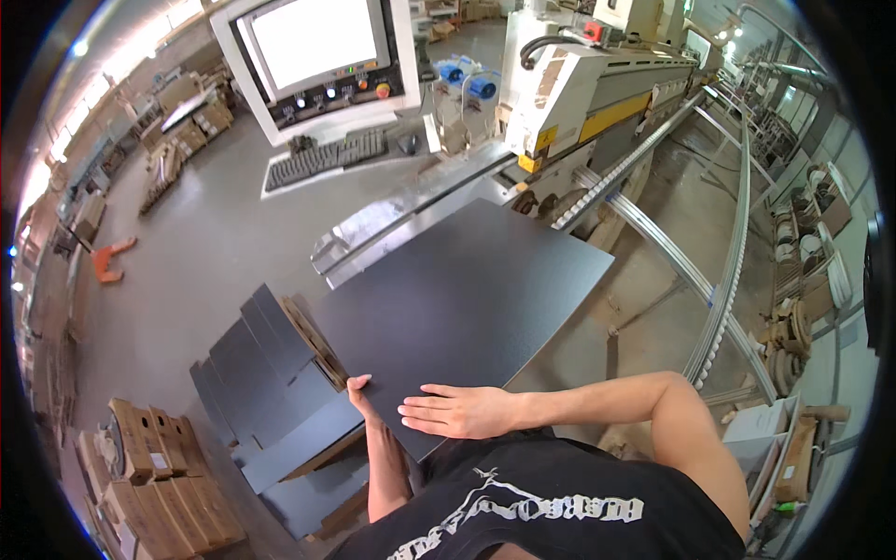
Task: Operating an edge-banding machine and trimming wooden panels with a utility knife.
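Observation:
A large dark grey panel (457, 289) stretches in front of my body, its near corner close to my shirt and its far end by the machine's metal rail. At its near left edge is my left hand (360, 390), gripping the panel with the thumb showing on top; the other fingers are hidden beneath. My right hand (464, 412) lies flat on the panel's upper face, its fingers stretched out toward the left. To the left of the panel, stacked dark boards (266, 359) sit at a lower level.
Beyond the panel stands a control console (322, 70) with a lit screen, above a keyboard (327, 157). A long machine (588, 89) runs to the back right beside a roller rail (733, 280). Cardboard boxes (163, 467) are piled at lower left; an orange pallet jack (112, 259) stands farther off.

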A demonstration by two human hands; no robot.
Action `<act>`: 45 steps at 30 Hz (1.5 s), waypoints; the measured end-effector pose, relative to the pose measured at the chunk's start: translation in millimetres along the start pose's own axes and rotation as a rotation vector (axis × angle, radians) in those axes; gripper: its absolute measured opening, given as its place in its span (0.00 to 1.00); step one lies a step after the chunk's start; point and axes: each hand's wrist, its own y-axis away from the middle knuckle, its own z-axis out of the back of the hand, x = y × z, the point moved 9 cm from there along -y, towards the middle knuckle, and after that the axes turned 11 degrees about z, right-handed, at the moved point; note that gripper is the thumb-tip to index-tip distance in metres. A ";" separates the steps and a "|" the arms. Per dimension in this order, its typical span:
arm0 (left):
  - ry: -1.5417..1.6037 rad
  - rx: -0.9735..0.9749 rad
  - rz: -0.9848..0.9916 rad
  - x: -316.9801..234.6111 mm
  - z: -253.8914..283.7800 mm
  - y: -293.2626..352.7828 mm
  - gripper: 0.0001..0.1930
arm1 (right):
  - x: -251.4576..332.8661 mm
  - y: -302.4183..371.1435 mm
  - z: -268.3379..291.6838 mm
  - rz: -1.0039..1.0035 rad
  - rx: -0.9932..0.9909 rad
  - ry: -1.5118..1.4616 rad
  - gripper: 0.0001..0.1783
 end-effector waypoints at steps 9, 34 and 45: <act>-0.145 -0.113 0.479 4.7 12.5 -12.1 0.34 | -81.0 6.5 -111.6 -0.436 0.077 -0.234 0.40; -1.087 -0.339 0.420 -15.9 51.4 -33.9 0.16 | -144.8 237.2 -214.5 -1.826 -1.453 -1.042 0.20; -1.376 -0.387 0.287 -47.7 26.2 -87.4 0.27 | -159.1 233.8 -189.8 -1.734 -1.628 -0.309 0.35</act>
